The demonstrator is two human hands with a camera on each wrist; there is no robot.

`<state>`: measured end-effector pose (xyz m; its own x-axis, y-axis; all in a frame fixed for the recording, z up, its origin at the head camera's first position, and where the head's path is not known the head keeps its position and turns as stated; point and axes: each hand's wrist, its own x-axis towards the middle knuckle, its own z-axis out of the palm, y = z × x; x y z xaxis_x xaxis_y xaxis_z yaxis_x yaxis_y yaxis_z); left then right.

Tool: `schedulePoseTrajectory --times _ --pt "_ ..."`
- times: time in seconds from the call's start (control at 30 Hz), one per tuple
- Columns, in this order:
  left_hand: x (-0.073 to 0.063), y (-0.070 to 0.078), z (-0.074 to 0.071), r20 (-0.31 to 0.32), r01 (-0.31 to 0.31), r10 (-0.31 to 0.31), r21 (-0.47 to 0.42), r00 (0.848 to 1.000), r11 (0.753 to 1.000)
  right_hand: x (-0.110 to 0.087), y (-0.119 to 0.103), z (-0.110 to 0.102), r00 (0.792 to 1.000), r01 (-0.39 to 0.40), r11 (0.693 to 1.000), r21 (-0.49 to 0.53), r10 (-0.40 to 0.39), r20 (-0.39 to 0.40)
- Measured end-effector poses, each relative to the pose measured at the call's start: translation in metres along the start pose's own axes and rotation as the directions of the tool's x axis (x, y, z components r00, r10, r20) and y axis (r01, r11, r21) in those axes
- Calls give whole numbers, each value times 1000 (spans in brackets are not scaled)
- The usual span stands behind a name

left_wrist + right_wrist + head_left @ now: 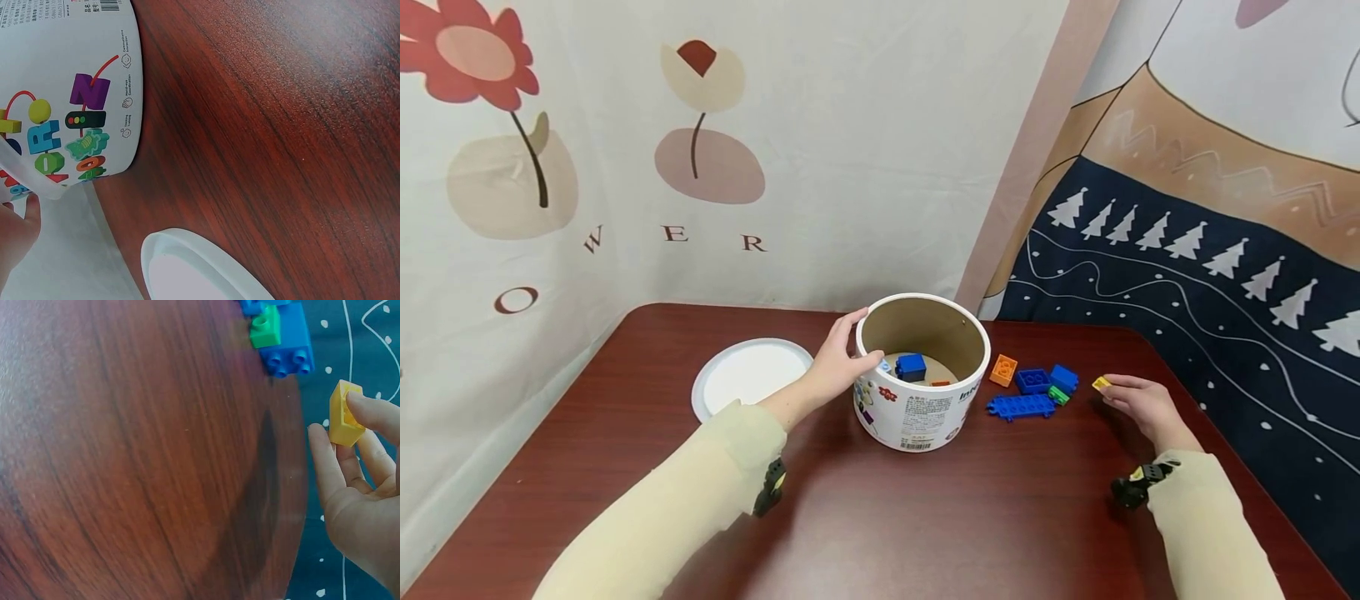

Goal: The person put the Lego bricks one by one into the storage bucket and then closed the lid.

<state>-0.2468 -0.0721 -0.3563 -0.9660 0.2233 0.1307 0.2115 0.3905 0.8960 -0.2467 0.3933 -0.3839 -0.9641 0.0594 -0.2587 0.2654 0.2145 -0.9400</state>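
Note:
A white round bucket (917, 417) with printed letters and pictures stands at the table's middle. My left hand (842, 358) grips its left rim, thumb toward the front. Inside it lie a blue brick (911, 367), a light-blue piece and an orange one, partly hidden by the wall. At the right my right hand (1142, 404) pinches a small yellow brick (345, 415) between thumb and fingers, above the table. Between bucket and hand lie an orange brick (1003, 370), a blue brick (1063, 378), another blue brick (1032, 382), a green brick (1057, 396) and a long blue piece (1021, 407).
A white round lid (752, 375) lies on the brown table (970, 525) to the left of the bucket, partly behind my left forearm. A pale printed curtain (865, 167) hangs behind the table, and a dark patterned cloth (1150, 292) hangs along its right side.

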Motion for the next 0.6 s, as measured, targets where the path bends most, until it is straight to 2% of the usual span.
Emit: schedulePoseTrajectory --times 0.23,0.43,0.6 --pt "0 -1 0 -4 0 0 -4 1000 1000 -2 -9 4 1000 28 999 -25 -28 1" --pt "1 -3 0 -4 -6 6 -1 1000 1000 -4 -21 11 999 52 999 2 -52 -3" --pt "2 -3 1 -5 -15 15 4 1000 1000 -6 -36 20 995 98 994 52 -100 28"
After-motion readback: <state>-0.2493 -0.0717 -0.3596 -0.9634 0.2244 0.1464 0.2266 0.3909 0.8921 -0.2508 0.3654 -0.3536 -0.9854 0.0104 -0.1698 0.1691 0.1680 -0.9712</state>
